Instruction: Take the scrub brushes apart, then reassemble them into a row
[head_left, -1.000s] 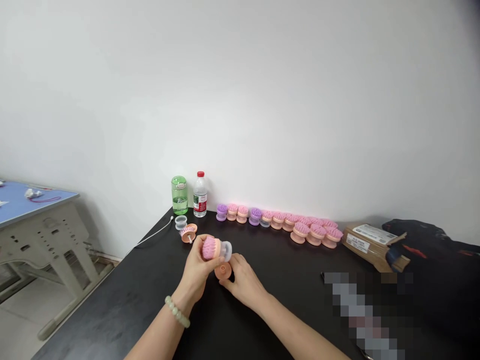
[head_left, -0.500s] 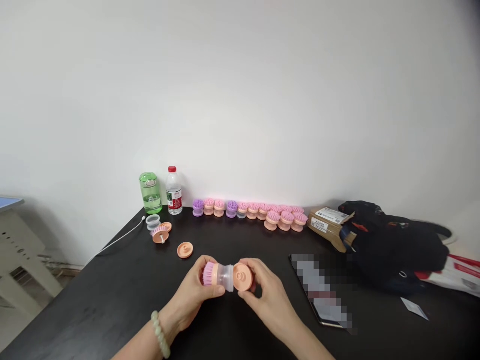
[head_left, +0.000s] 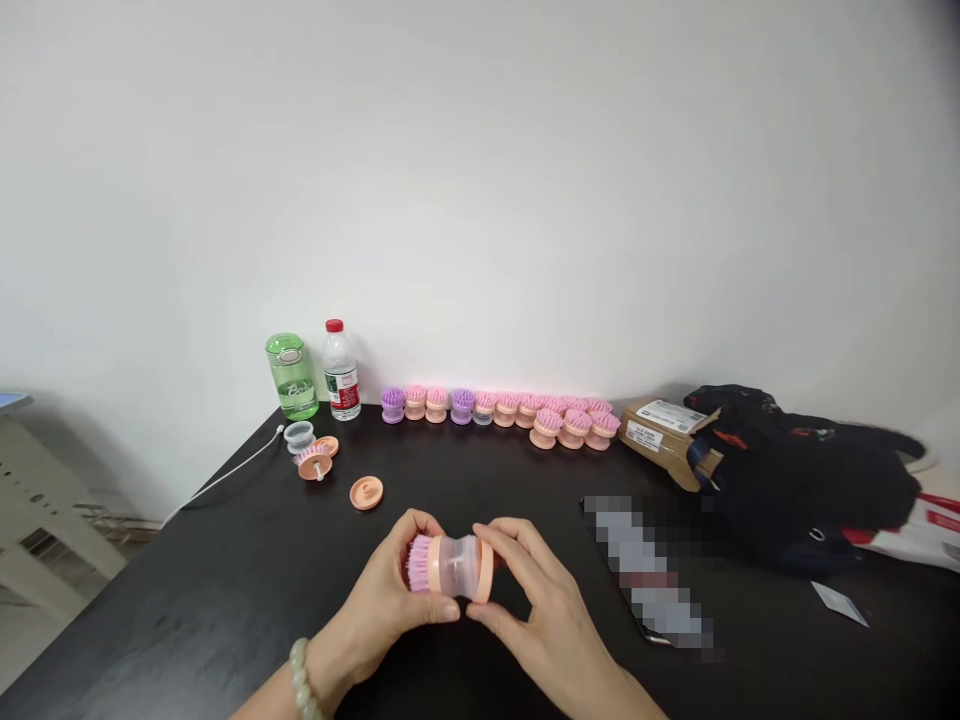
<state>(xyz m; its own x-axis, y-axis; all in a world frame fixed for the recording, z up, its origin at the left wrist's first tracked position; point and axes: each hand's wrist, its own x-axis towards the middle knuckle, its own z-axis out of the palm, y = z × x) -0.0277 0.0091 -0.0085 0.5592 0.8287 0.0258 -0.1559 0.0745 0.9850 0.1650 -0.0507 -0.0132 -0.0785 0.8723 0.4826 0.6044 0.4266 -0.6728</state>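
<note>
The pink-bristled round brush with a clear, waisted plastic body (head_left: 457,567) lies on its side between the two hands, held over the black table (head_left: 247,610) well in from its left edge. The left hand (head_left: 379,590), with a pale green bead bracelet (head_left: 302,680) at its wrist, is clamped around the bristle end, thumb along the underside of the body. The right hand (head_left: 536,590) grips the peach plastic disc (head_left: 485,570) at the body's other end; whether disc and body are locked together, I cannot tell. The hands are apart, the brush bridging them.

From the left, a white cable (head_left: 217,487) runs along the table's left edge. A translucent green bottle (head_left: 292,378) stands at the far left corner, a clear red-capped bottle (head_left: 343,380) just beside it. Nearer lie a clear plastic cup piece (head_left: 299,438), a tilted pink-bristled head with a peach base (head_left: 315,466) and a loose peach round cap (head_left: 366,492). A row of upright pink and purple brushes (head_left: 506,408) lines the far edge. Right of it are a brown cardboard box (head_left: 660,440), a black fabric bag (head_left: 802,510) and, nearer, a flat phone with a blurred screen (head_left: 645,580).
</note>
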